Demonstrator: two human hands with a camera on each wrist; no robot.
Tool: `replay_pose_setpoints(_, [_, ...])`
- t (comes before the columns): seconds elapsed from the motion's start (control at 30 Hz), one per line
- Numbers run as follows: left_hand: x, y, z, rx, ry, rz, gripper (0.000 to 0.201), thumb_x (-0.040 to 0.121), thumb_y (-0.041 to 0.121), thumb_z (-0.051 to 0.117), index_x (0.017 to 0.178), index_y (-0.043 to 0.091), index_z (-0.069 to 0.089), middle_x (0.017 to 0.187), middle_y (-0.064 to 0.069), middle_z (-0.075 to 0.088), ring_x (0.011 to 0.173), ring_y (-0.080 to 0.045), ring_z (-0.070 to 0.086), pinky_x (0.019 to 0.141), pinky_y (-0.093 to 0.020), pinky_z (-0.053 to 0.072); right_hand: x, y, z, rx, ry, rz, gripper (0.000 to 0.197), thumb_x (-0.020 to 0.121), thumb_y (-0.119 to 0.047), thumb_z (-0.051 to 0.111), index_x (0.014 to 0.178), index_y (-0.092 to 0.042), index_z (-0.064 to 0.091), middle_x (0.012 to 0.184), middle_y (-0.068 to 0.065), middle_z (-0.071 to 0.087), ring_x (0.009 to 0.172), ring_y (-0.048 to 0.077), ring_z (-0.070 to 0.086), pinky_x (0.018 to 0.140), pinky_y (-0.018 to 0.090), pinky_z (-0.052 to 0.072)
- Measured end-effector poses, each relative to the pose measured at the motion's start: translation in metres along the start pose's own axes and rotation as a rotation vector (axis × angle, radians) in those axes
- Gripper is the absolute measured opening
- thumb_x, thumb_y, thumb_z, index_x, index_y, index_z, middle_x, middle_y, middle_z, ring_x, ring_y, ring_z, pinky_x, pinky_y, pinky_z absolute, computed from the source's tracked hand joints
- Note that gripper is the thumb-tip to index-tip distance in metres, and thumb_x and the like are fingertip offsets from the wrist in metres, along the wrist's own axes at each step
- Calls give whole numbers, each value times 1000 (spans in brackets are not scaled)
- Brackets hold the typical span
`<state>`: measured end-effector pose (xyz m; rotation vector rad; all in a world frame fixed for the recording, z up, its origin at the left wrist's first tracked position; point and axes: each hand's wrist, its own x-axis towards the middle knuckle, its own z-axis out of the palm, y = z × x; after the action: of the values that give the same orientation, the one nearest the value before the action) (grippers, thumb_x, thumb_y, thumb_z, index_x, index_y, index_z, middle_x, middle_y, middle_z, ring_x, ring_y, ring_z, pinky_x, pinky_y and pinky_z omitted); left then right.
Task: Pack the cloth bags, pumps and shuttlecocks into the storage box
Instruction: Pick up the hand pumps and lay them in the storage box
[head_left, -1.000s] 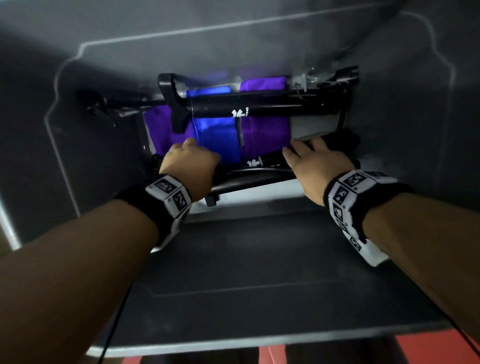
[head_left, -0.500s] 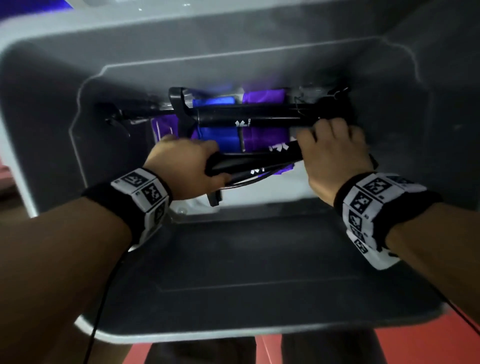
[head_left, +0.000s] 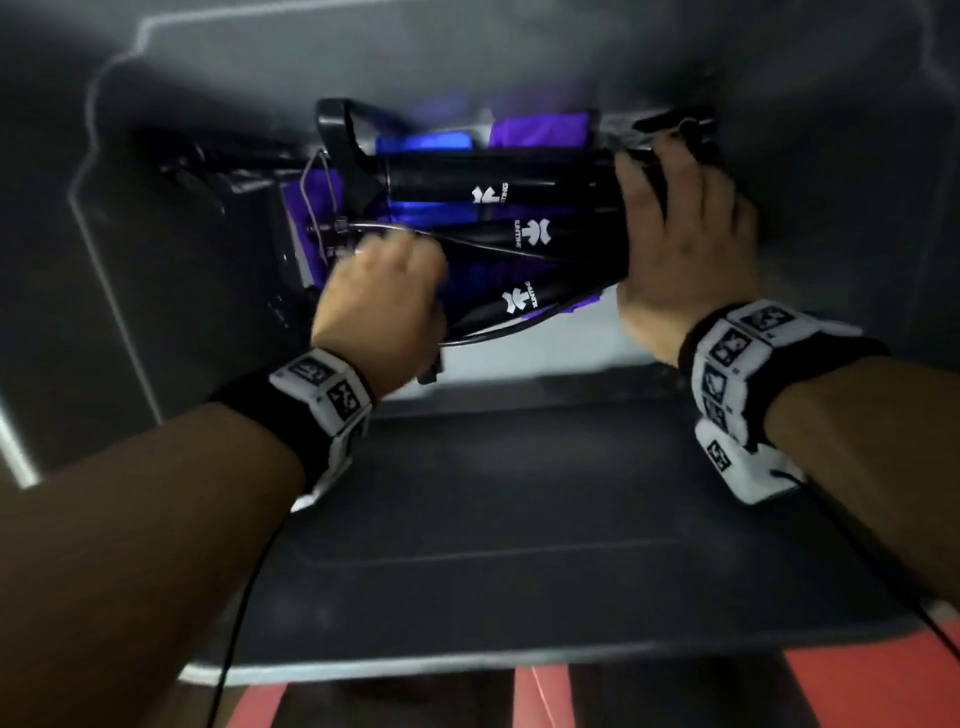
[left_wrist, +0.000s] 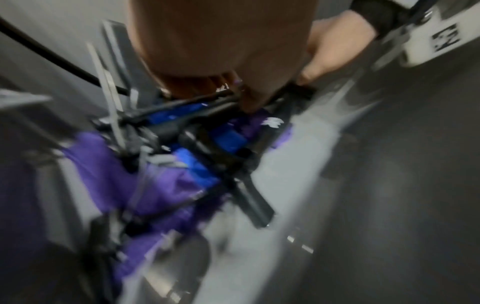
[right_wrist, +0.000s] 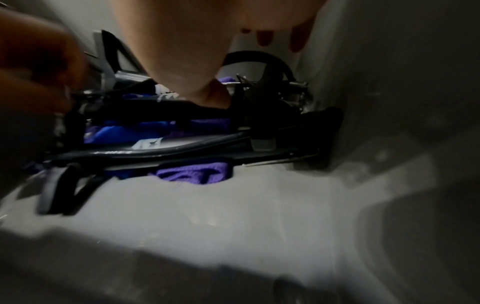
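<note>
Change: since half a second ago, a third black pump (head_left: 524, 304) is seen fanned out below the other two, and the right hand (head_left: 685, 244) has been shifted up to their far ends.
Left hand (head_left: 384, 306): curled round the near pump's left end.
Right hand: fingers are wrapped over the pumps' right ends.
Pumps (head_left: 498, 192): laid between both hands, inside the storage box (head_left: 519, 582).
Cloth bags (head_left: 540, 132): purple and blue, seen beneath the pumps.

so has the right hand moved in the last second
Yes. The right hand has gone from the near black pump toward the grey storage box far wall, and now grips the pumps' ends by the far black pump.
</note>
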<state>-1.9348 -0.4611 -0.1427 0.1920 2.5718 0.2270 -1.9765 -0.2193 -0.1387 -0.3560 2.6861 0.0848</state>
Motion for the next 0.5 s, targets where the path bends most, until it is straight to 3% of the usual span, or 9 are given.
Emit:
replay_pose_setpoints(0.07, [-19,7,13,-5,-187,112,16,82,28,60,93,17,61,92,-10,64,86,-36,62,65,-36,47,-16,0,5,14,37,-168,62,68,-16,50,131,-15,49,122,15,52,91,36,51,76,44,39])
replay_pose_setpoints(0.13, [-36,13,21,75,-329,248,19,73,25,70,88,16,65,89,-10,63,82,-35,60,61,-37,48,-29,-3,14,-11,-99,-425,57,61,-10,60,117,-16,57,106,11,55,83,34,53,67,42,43])
replay_pose_setpoints(0.2, [-38,15,33,159,-260,241,33,59,15,76,91,14,65,97,-13,58,84,-35,55,64,-39,46,-25,-10,17,-68,-280,-516,64,64,-8,65,127,-16,54,125,8,53,99,33,55,73,42,49])
replay_pose_setpoints(0.27, [-25,16,37,107,-163,65,43,61,14,76,101,12,58,106,-14,53,90,-36,54,70,-42,47,-12,-18,18,-112,-372,-445,67,83,-13,53,147,-18,31,151,4,33,125,28,42,91,42,42])
replay_pose_setpoints(0.33, [-10,14,38,77,-211,-51,48,73,26,74,113,14,50,115,-9,50,104,-34,53,85,-45,43,-1,-23,20,-133,-383,-375,62,90,-16,26,151,-18,18,153,2,29,132,25,35,97,41,35])
replay_pose_setpoints(0.4, [1,11,40,201,-280,-19,49,79,37,70,119,18,47,120,-4,51,113,-29,49,96,-46,34,4,-31,22,-169,-352,-333,64,85,-17,13,147,-16,28,140,5,41,124,29,40,93,43,35])
replay_pose_setpoints(0.43, [2,11,40,264,-273,24,45,82,37,67,119,17,48,119,-4,54,113,-29,48,98,-47,31,5,-34,25,-182,-325,-312,63,83,-16,11,139,-15,40,131,7,47,118,31,44,90,43,37])
replay_pose_setpoints(0.5, [1,9,37,314,-186,90,30,84,26,61,111,15,52,108,-6,59,108,-31,48,100,-50,28,3,-42,26,-183,-289,-284,53,81,-14,15,106,-13,61,110,11,59,104,34,53,81,43,41])
